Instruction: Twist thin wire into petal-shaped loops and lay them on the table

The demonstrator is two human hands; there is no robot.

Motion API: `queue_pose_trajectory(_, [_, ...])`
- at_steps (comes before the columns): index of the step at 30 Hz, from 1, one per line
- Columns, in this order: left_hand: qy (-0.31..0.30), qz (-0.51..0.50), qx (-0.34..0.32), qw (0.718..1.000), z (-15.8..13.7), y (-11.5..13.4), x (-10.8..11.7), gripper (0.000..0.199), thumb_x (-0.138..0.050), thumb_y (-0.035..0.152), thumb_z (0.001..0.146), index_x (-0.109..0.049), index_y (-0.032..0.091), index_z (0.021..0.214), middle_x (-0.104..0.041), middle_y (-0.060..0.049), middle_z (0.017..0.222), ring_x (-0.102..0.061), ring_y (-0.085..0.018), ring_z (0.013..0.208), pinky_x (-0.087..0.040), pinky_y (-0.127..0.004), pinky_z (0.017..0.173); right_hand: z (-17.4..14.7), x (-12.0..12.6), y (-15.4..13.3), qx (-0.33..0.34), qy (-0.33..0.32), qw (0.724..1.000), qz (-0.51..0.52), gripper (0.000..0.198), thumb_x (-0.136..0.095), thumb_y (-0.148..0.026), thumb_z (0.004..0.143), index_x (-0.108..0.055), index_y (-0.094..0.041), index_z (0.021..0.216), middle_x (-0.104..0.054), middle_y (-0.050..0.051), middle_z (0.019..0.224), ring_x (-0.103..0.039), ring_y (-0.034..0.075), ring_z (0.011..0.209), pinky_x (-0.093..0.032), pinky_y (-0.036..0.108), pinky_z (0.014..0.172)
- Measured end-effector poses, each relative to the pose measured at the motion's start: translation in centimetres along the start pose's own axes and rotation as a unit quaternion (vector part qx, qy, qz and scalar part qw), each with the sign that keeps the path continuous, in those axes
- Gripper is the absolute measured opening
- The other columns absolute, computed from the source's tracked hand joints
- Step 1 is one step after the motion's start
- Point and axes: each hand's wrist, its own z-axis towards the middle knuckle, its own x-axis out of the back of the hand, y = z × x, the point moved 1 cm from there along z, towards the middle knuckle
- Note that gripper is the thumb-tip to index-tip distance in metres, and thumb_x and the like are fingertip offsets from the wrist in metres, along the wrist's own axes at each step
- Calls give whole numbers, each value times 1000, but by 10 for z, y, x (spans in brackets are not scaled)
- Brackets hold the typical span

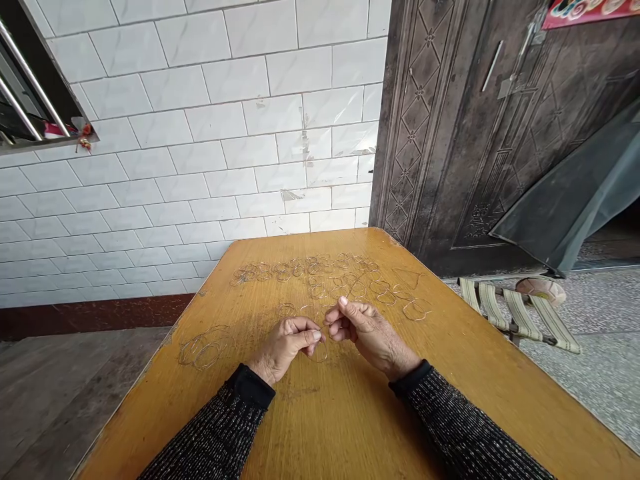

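My left hand (289, 345) pinches a thin wire bent into a small loop (327, 353), which hangs just below the fingertips over the table. Close beside it on the right, my right hand (369, 332) is closed in a pinch where the wire passes between the two hands. The wire is so fine that its end is hard to make out. Beyond my hands lie several wire shapes bent into rounded petals, one of them a looped wire piece (417, 309) to the right. On the left rests a loose coil of wire (206, 350).
The wooden table (320, 433) reaches to a white tiled wall (210, 153). A dark carved door (450, 133) stands behind on the right. Off the table's right edge is a low stool with striped webbing (520, 313). A barred window (35, 87) is at upper left.
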Motion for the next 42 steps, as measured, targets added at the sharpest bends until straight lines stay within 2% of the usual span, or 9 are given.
queue_pose_trajectory(3, [33, 96, -52, 994, -1, 6, -3, 19, -55, 31, 70, -59, 15, 62, -48, 3, 52, -42, -10, 51, -32, -23, 54, 1, 1, 2, -7, 31, 999, 40, 41, -62, -53, 66, -67, -12, 67, -64, 3, 59, -58, 9, 52, -45, 19, 50])
queue_pose_trajectory(5, [50, 173, -90, 979, -2, 10, -4, 21, -53, 31, 72, -56, 16, 59, -46, 3, 51, -40, -10, 52, -31, -23, 53, 2, 1, 4, -10, 48, 997, 62, 39, -64, -52, 66, -67, -13, 68, -64, 3, 62, -58, 9, 53, -46, 19, 49])
queue_pose_trajectory(8, [52, 241, -123, 961, -3, 13, -5, 22, -51, 30, 73, -54, 16, 56, -44, 4, 51, -38, -10, 51, -29, -23, 52, 2, 0, 5, -14, 50, 995, 86, 38, -66, -50, 65, -67, -12, 67, -63, 3, 60, -57, 8, 50, -45, 18, 47])
queue_pose_trajectory(13, [45, 249, -122, 960, -3, 14, -3, 23, -50, 32, 73, -55, 16, 57, -46, 3, 51, -40, -10, 51, -30, -23, 52, 2, 0, 2, -38, 30, 992, 115, 37, -67, -48, 64, -66, -11, 63, -62, 4, 60, -57, 8, 49, -46, 18, 46])
queue_pose_trajectory(19, [71, 271, -135, 950, -2, 13, -2, 22, -50, 31, 75, -55, 16, 59, -46, 3, 52, -40, -10, 52, -30, -23, 52, 1, 0, 1, -25, 38, 991, 129, 37, -62, -48, 71, -67, -11, 70, -63, 5, 69, -59, 9, 57, -47, 17, 49])
queue_pose_trajectory(25, [39, 280, -127, 951, -1, 12, -1, 21, -51, 30, 75, -57, 16, 61, -48, 3, 52, -41, -11, 51, -30, -23, 53, 1, 1, 0, -54, 27, 992, 114, 38, -59, -46, 74, -65, -12, 59, -59, 2, 55, -54, 7, 47, -45, 17, 45])
queue_pose_trajectory(29, [34, 262, -122, 957, 0, 11, 0, 22, -50, 29, 76, -55, 16, 59, -47, 3, 53, -41, -11, 52, -31, -23, 53, 2, 1, -2, -49, 43, 990, 125, 41, -55, -49, 77, -67, -12, 64, -61, 4, 62, -55, 7, 49, -45, 17, 45])
queue_pose_trajectory(35, [18, 266, -108, 958, -1, 11, 0, 20, -51, 30, 75, -57, 15, 62, -49, 2, 54, -42, -11, 52, -30, -22, 52, 2, 3, -1, -47, 36, 993, 105, 45, -57, -52, 74, -62, -12, 55, -57, 1, 53, -50, 6, 42, -43, 17, 42])
queue_pose_trajectory(42, [-2, 237, -98, 967, 0, 7, 1, 22, -51, 33, 76, -61, 15, 69, -53, 1, 55, -47, -12, 53, -34, -23, 54, 3, 7, -5, 6, 76, 986, 147, 29, -65, -44, 70, -65, -14, 74, -57, -2, 59, -48, 4, 44, -43, 14, 42])
